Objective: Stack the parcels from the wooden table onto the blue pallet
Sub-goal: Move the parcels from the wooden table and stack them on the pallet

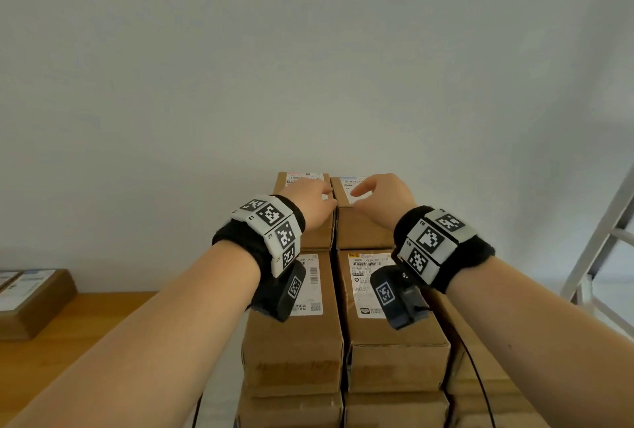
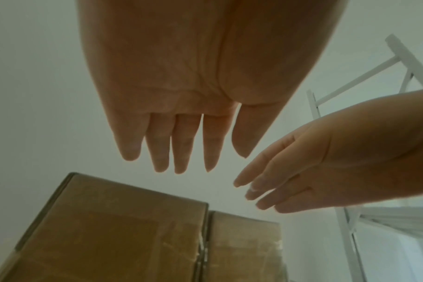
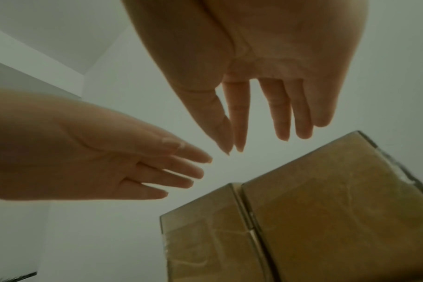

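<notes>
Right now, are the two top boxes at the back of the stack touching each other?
Touching. The right wrist view shows the left box and right box pressed side by side along one seam.

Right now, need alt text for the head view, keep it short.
Both hands, left hand and right hand, hover open over two top parcels on a stack of labelled cardboard boxes against a white wall. More parcels sit on the wooden table at left.

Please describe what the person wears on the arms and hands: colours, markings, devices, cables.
Both forearms are bare, without sleeves. The left hand and right hand wear no gloves. Each wrist has a fuzzy black band carrying white plates with black square codes. A dark camera unit hangs under each wrist. A thin black cable runs below the right arm.
</notes>
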`<action>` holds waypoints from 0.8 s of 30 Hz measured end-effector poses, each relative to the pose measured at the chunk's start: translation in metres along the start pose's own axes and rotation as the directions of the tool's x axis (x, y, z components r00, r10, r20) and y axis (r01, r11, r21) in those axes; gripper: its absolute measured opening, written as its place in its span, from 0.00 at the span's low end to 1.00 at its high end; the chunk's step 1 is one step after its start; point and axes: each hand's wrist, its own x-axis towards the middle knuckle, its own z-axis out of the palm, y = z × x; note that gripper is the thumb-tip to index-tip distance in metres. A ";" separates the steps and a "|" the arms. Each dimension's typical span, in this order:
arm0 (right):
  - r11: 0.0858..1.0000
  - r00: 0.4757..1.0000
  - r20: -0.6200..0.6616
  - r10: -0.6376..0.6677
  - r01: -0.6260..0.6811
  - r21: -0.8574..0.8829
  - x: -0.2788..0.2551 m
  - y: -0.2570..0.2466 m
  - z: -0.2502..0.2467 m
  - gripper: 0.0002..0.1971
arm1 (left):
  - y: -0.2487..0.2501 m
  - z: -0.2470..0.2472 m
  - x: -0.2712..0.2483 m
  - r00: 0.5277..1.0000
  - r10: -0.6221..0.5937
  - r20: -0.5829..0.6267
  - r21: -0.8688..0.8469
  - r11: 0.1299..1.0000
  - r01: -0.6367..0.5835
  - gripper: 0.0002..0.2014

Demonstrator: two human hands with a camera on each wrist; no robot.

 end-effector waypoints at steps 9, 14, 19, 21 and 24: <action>0.979 0.996 -0.004 -0.089 0.088 0.185 -0.047 -0.024 0.001 0.09 | 0.000 -0.006 -0.057 0.991 -0.022 -0.133 -0.136 0.991 0.004 0.19; 0.932 0.983 0.054 -0.173 0.146 0.330 -0.087 -0.028 0.000 0.10 | -0.003 -0.005 -0.106 0.969 -0.110 -0.221 -0.245 0.968 0.054 0.17; 0.879 0.971 0.065 -0.231 0.179 0.441 -0.129 -0.025 0.023 0.08 | -0.013 0.005 -0.165 0.952 -0.226 -0.207 -0.252 0.952 0.171 0.16; 0.848 0.963 0.104 -0.249 0.165 0.504 -0.145 -0.035 0.037 0.08 | -0.024 0.007 -0.189 0.938 -0.289 -0.192 -0.248 0.939 0.239 0.16; 0.803 0.939 0.193 -0.285 0.124 0.582 -0.163 -0.057 0.060 0.10 | -0.050 0.004 -0.226 0.910 -0.366 -0.195 -0.244 0.917 0.316 0.16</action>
